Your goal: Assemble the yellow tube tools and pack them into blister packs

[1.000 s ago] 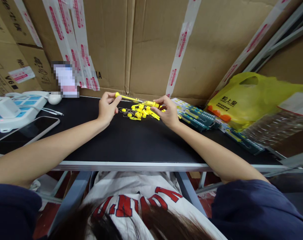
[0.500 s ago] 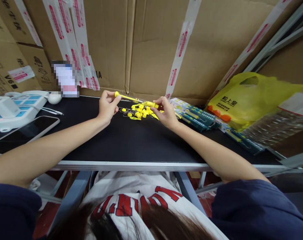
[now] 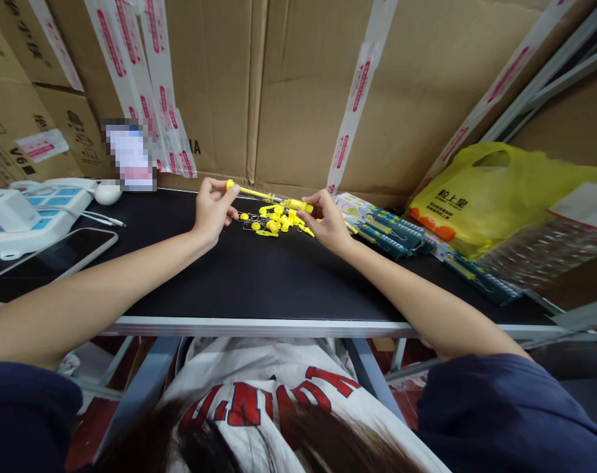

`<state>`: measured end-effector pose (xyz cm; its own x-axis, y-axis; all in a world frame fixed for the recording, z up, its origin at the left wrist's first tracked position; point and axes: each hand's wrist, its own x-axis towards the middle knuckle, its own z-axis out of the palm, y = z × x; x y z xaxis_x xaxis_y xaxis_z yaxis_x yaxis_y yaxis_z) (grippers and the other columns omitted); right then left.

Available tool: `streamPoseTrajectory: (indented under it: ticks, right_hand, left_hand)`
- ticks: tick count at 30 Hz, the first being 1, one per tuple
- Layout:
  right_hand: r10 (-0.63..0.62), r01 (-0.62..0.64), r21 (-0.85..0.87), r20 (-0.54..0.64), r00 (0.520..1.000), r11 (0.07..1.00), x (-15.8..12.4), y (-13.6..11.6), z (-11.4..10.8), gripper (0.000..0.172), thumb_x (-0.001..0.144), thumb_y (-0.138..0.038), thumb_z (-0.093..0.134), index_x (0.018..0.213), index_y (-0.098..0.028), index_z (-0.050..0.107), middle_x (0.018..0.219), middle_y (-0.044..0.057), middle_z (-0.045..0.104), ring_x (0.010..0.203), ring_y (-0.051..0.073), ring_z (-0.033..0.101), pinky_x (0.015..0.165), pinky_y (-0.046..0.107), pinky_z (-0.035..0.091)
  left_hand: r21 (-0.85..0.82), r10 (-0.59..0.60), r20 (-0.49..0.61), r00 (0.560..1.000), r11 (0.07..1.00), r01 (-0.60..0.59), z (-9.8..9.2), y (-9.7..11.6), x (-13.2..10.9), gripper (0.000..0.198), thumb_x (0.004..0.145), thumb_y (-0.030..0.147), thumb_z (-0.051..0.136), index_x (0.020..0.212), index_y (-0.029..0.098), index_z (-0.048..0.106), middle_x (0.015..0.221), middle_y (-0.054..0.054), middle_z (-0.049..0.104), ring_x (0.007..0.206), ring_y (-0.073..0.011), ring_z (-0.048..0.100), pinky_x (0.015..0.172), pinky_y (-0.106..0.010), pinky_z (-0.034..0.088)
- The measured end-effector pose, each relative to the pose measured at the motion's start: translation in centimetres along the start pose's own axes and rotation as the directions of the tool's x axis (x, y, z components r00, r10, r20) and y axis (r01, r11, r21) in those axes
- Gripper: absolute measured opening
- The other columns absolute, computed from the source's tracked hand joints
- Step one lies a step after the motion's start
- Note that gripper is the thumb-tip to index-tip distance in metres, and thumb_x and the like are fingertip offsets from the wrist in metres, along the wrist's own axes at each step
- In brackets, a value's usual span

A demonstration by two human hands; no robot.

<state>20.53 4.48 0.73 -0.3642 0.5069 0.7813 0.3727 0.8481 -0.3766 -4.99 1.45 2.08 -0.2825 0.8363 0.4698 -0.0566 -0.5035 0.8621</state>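
Plainly, the black tabletop (image 3: 259, 282) is reached over from both sides, the left forearm (image 3: 106, 282) and the right forearm (image 3: 416, 299) being angled inward so that a broad V is formed, open toward the person's body. The left hand (image 3: 211, 209) and the right hand (image 3: 331, 220) are held well apart, at about the same height in the view, with the fingers of each turned toward the other. Between them, a slim yellow tool (image 3: 269, 197) is held above the far part of the tabletop, just beyond a scattered heap of yellow pieces (image 3: 272, 226) and near the green-and-white packs (image 3: 384, 226) laid to the right. Its long axis is set crosswise, with a slight slope: the round-capped end is pointed left and higher in the view, while the thicker end is pointed right and lower. By the left thumb and forefinger the capped end is pinched, the other fingers being curled below; by the right thumb and fingertips the thicker end is gripped. Whether the heap is touched by the curled fingers cannot be told.
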Motion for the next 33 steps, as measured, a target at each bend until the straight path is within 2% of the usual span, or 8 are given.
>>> streamPoseTrajectory:
  ticks: [6,11,15,21,27,33]
  right_hand:
    - [-0.034,0.035,-0.049,0.028,0.999,0.998,-0.1,-0.3,0.0,0.029,0.090,-0.049,0.059,0.095,-0.024,0.046,0.077,-0.001,0.056,0.059,0.012,0.048,0.055,0.029,0.041]
    - [-0.031,0.039,-0.078,0.096,0.995,0.996,-0.3,-0.2,-0.1,0.029,0.091,-0.049,0.058,0.097,-0.024,0.045,0.070,-0.004,0.052,0.057,0.012,0.048,0.054,0.028,0.038]
    - [-0.027,0.035,-0.054,0.141,0.990,0.998,-0.4,-0.1,0.0,0.030,0.093,-0.050,0.056,0.098,-0.024,0.043,0.071,-0.003,0.052,0.057,0.012,0.049,0.052,0.027,0.038]
    - [-0.014,0.011,0.024,0.122,0.992,1.000,-0.2,-0.2,0.2,0.033,0.091,-0.052,0.057,0.099,-0.025,0.040,0.072,-0.004,0.050,0.054,0.011,0.047,0.051,0.027,0.039]
    - [-0.004,-0.009,0.095,0.144,0.990,0.995,-0.1,-1.2,0.3,0.036,0.088,-0.050,0.063,0.102,-0.026,0.039,0.071,-0.006,0.044,0.053,0.010,0.047,0.048,0.026,0.039]
    - [-0.024,0.006,0.113,0.162,0.986,0.994,0.1,-1.5,-0.3,0.030,0.092,-0.045,0.057,0.101,-0.026,0.037,0.075,-0.004,0.045,0.055,0.010,0.048,0.048,0.027,0.044]
  left_hand:
    - [0.009,-0.018,-0.016,1.000,1.000,0.018,0.1,-0.1,0.1,0.031,0.081,0.023,0.070,0.082,0.024,0.039,0.069,0.006,0.058,0.036,-0.0030,0.048,0.028,-0.015,0.023]
    - [-0.008,-0.040,0.002,0.999,0.999,0.040,0.0,0.3,0.2,0.031,0.081,0.020,0.069,0.081,0.023,0.039,0.067,0.008,0.056,0.035,-0.0012,0.043,0.029,-0.015,0.022]
    - [-0.035,-0.064,0.012,0.998,0.997,0.064,0.0,0.4,0.2,0.030,0.082,0.019,0.069,0.081,0.023,0.039,0.066,0.008,0.055,0.035,-0.0010,0.042,0.030,-0.015,0.022]
    - [-0.038,-0.082,0.012,0.997,0.996,0.082,0.0,0.4,0.2,0.028,0.083,0.018,0.067,0.082,0.023,0.039,0.063,0.009,0.052,0.035,-0.0011,0.042,0.029,-0.014,0.019]
    - [-0.017,0.001,0.006,1.000,1.000,-0.001,-0.2,0.0,0.8,0.031,0.083,0.023,0.070,0.081,0.024,0.039,0.064,0.008,0.055,0.035,-0.0006,0.040,0.029,-0.015,0.019]
    - [-0.026,-0.019,-0.031,0.999,1.000,0.018,-0.1,0.1,0.8,0.029,0.083,0.018,0.067,0.080,0.024,0.039,0.063,0.008,0.055,0.034,-0.0013,0.040,0.029,-0.015,0.019]
